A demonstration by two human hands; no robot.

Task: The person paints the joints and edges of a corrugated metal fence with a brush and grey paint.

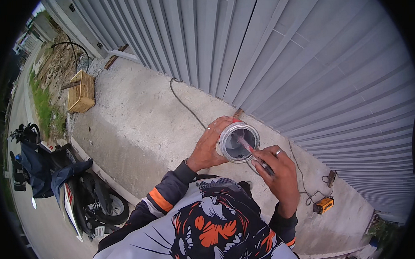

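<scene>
My left hand is wrapped round the side of an open paint can, holding it up in front of my chest. The can has a metal rim, a bit of red on its outside, and grey paint within. In my right hand is a paintbrush, gripped by its handle. Its head reaches down into the can, and the bristle tips are hard to make out against the paint. A ring shows on a finger of each hand.
A tall grey corrugated metal gate rises ahead. On the concrete ground lie a dark cable and a yellow-and-black machine at right. A wooden crate stands far left, with a motorcycle nearer on that side.
</scene>
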